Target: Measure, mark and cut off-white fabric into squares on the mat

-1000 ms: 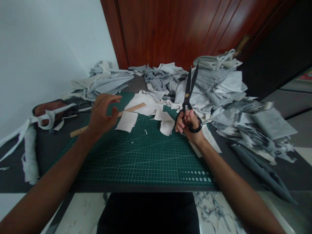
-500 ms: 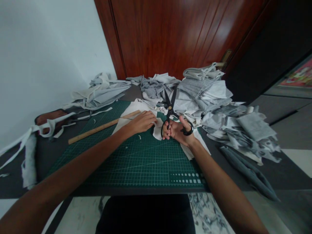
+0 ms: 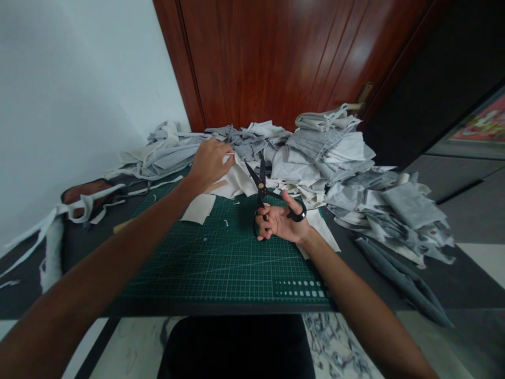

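Note:
My left hand (image 3: 213,164) pinches the upper edge of a white piece of fabric (image 3: 240,180), lifting it near the back of the cutting mat. In my right hand (image 3: 281,221) are black scissors (image 3: 261,185), thumb and fingers through the handles, blades parted and pointing away from me. The blades are close to the fabric's right side; whether they touch it I cannot tell. Under my left forearm lies a wooden ruler (image 3: 125,225), mostly hidden. A small fabric piece (image 3: 199,209) rests on the green cutting mat (image 3: 221,263), and another fabric piece (image 3: 324,235) lies beneath my right wrist.
Folded grey and white fabric (image 3: 323,147) is piled at the back right, with loose scraps (image 3: 410,202) beside it. More fabric (image 3: 161,152) lies at the back left. A brown pouch (image 3: 84,193) and white strips are at the left. A wooden door (image 3: 268,63) stands behind.
My left hand has moved up and away, raising the fabric's edge. My right hand and the open scissors have shifted slightly left and nearer to me. The small fabric piece at left is now uncovered.

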A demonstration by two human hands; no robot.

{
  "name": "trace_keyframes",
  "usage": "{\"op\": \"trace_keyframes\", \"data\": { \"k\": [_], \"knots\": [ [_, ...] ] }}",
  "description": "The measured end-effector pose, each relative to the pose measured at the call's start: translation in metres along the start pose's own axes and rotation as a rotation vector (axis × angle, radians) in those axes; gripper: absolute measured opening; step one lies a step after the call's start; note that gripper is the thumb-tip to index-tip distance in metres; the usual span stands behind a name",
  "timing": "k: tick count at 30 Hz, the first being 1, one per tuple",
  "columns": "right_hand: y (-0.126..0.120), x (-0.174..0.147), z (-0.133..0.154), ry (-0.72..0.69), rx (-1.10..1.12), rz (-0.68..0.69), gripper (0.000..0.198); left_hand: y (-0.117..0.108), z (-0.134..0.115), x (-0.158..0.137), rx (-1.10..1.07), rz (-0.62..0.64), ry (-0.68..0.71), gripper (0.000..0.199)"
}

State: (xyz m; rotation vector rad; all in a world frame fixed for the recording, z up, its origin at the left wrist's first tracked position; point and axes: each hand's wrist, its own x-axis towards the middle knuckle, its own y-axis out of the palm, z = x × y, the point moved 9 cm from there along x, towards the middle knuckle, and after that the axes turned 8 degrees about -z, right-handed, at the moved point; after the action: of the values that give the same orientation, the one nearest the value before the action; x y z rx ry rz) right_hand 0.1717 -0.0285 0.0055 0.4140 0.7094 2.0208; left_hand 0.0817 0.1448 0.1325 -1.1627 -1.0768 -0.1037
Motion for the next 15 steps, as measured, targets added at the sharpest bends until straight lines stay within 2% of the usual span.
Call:
{"op": "trace_keyframes", "data": {
  "k": [4,10,15],
  "knots": [
    [-0.001,-0.003,-0.005,0.049,0.026,0.043,0.082,-0.021,-0.003,0.013,-0.022,-0.084,-0.019,0.01],
    [0.0,-0.006,-0.012,0.122,0.013,0.068,0.084,-0.043,-0.023,0.021,0.103,-0.028,0.029,0.01],
    [0.007,-0.007,-0.014,0.139,0.013,0.137,0.083,-0.049,-0.023,0.023,0.091,-0.044,-0.009,0.009]
  ]
}}
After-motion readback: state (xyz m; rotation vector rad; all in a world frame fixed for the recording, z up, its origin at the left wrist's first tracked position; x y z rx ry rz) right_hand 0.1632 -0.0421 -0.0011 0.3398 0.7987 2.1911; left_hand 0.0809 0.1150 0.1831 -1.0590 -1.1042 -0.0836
